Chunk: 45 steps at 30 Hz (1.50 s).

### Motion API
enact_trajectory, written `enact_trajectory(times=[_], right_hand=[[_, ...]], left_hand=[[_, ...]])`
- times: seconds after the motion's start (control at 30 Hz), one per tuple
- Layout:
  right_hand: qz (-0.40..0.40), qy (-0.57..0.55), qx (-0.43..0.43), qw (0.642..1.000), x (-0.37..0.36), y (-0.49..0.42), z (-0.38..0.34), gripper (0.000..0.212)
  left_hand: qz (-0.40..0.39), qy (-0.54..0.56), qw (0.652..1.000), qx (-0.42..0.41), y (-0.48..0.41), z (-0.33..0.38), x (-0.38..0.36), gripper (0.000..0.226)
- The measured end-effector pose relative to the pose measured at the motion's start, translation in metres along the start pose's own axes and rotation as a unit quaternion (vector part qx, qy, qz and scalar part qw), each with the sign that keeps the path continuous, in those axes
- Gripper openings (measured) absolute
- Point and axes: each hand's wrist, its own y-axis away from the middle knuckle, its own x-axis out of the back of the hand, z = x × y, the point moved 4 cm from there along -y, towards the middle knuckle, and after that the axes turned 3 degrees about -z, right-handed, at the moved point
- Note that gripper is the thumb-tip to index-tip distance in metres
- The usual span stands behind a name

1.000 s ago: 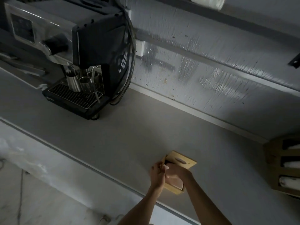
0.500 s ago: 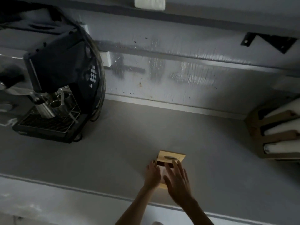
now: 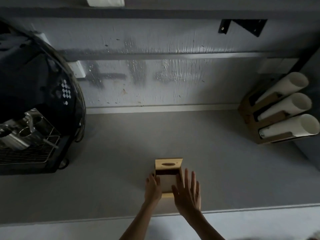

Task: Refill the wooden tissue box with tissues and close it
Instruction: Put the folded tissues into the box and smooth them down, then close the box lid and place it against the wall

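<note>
Steadying the wooden tissue box (image 3: 168, 177) near the front edge of the counter (image 3: 225, 170), the left hand (image 3: 152, 188) lies curled against its left side. The right hand (image 3: 187, 194) has let go since a second ago, when both hands clasped the box; now it hovers spread flat beside the right wall, holding nothing. The slotted lid (image 3: 168, 164) stands tipped up at the far end, and a pale panel shows inside with a dark gap behind it. No tissues are visible in the box, so refilling probably comes next. White rolls (image 3: 285, 104) sit in a rack at the counter's right edge.
</note>
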Motion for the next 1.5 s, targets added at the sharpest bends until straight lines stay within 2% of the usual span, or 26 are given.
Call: enact_trajectory(times=[0.1, 0.23, 0.3, 0.37, 0.47, 0.5, 0.6, 0.67, 0.73, 0.83, 0.9, 0.93, 1.07, 1.1, 1.2, 1.27, 1.3, 1.4, 1.5], right_hand=[[0.011, 0.006, 0.014, 1.0, 0.001, 0.001, -0.001, 0.072], [-0.037, -0.075, 0.012, 0.996, -0.005, 0.003, 0.0, 0.07], [-0.037, -0.177, 0.019, 0.983, 0.0, 0.003, 0.003, 0.062], [-0.011, -0.315, 0.002, 0.949, 0.01, 0.002, 0.008, 0.063], [-0.081, -0.54, -0.06, 0.836, 0.0, 0.0, 0.02, 0.103], [-0.106, -0.564, -0.061, 0.817, -0.004, -0.001, 0.021, 0.111], [-0.157, -0.57, -0.065, 0.804, -0.001, -0.004, 0.018, 0.122], [-0.192, -0.589, -0.089, 0.78, 0.003, -0.006, 0.018, 0.116], [-0.214, -0.615, -0.116, 0.75, 0.012, -0.011, 0.025, 0.101], [-0.184, -0.653, -0.131, 0.723, 0.045, -0.032, 0.042, 0.08], [-0.208, -0.685, -0.126, 0.687, 0.069, -0.047, 0.043, 0.071], [-0.227, -0.684, -0.115, 0.684, 0.079, -0.053, 0.04, 0.068], [-0.251, -0.555, -0.107, 0.786, 0.082, -0.064, 0.028, 0.073], [-0.257, -0.544, -0.117, 0.79, 0.078, -0.064, 0.027, 0.074], [-0.281, -0.559, -0.107, 0.773, 0.065, -0.061, 0.032, 0.068], [-0.295, -0.575, -0.075, 0.76, 0.056, -0.053, 0.041, 0.06], [-0.298, -0.581, -0.06, 0.755, 0.05, -0.047, 0.046, 0.064], [-0.245, -0.571, -0.061, 0.781, 0.027, -0.034, 0.05, 0.085], [-0.169, -0.539, -0.097, 0.82, 0.007, -0.029, 0.046, 0.101]], left_hand=[[-0.004, -0.002, 1.0, 0.004, 0.003, 0.0, 0.001, 0.038], [-0.023, 0.019, 1.0, -0.005, 0.002, -0.002, 0.0, 0.046], [-0.026, 0.072, 0.997, -0.031, 0.002, 0.001, 0.005, 0.047], [-0.034, 0.131, 0.991, -0.024, 0.003, 0.005, 0.014, 0.048], [-0.108, 0.259, 0.958, 0.053, 0.009, -0.001, 0.015, 0.055], [-0.136, 0.293, 0.943, 0.077, 0.008, -0.006, 0.009, 0.058], [-0.182, 0.313, 0.922, 0.137, 0.008, -0.012, 0.008, 0.087], [-0.201, 0.348, 0.902, 0.159, 0.006, -0.001, 0.013, 0.086], [-0.232, 0.348, 0.891, 0.176, 0.002, 0.013, 0.028, 0.084], [-0.21, 0.322, 0.912, 0.141, -0.015, 0.034, 0.068, 0.07], [-0.219, 0.327, 0.913, 0.111, -0.027, 0.049, 0.087, 0.066], [-0.224, 0.322, 0.914, 0.104, -0.031, 0.055, 0.091, 0.066], [-0.27, 0.243, 0.922, 0.131, -0.032, 0.066, 0.078, 0.064], [-0.28, 0.234, 0.92, 0.146, -0.029, 0.063, 0.073, 0.063], [-0.295, 0.221, 0.922, 0.114, -0.019, 0.056, 0.06, 0.053], [-0.296, 0.218, 0.925, 0.089, -0.008, 0.044, 0.057, 0.058], [-0.296, 0.222, 0.926, 0.082, -0.003, 0.036, 0.056, 0.06], [-0.289, 0.226, 0.928, 0.061, 0.009, 0.016, 0.044, 0.044], [-0.231, 0.171, 0.957, 0.043, 0.013, 0.008, 0.034, 0.023]])
